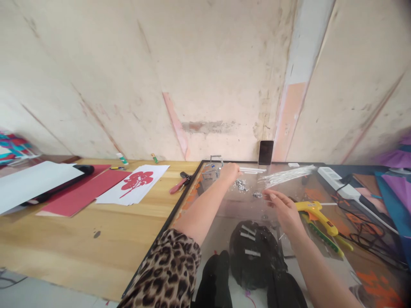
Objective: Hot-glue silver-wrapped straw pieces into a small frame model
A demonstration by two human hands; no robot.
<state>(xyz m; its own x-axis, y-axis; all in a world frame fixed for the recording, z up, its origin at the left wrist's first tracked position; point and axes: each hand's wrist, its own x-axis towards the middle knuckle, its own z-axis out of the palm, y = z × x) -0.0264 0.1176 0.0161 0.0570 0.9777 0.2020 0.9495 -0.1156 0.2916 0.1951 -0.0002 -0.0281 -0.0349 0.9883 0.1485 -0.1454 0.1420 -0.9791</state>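
My left hand point(230, 172) reaches to the far side of the glass-topped table, its fingers closed and curled away from me, so what they hold is hidden. Beside it stand small silvery frame-like pieces point(216, 159), with a heap of small silvery bits point(240, 185) just to its right. My right hand point(283, 208) hovers over the glass with thumb and fingertips pressed together; anything between them is too small to name. A little silvery cluster point(257, 195) lies just left of those fingertips. Near me on the glass are several short grey strips point(250, 253).
Right of my right hand lie a yellow glue gun point(316, 209), green-handled pliers point(326, 241) and a white power strip point(340, 184) with cables. White wires point(289, 176), white sticks point(253, 170) and a phone point(266, 153) sit farther back. Leftward are keys point(183, 183) and paper with a red flower point(138, 184).
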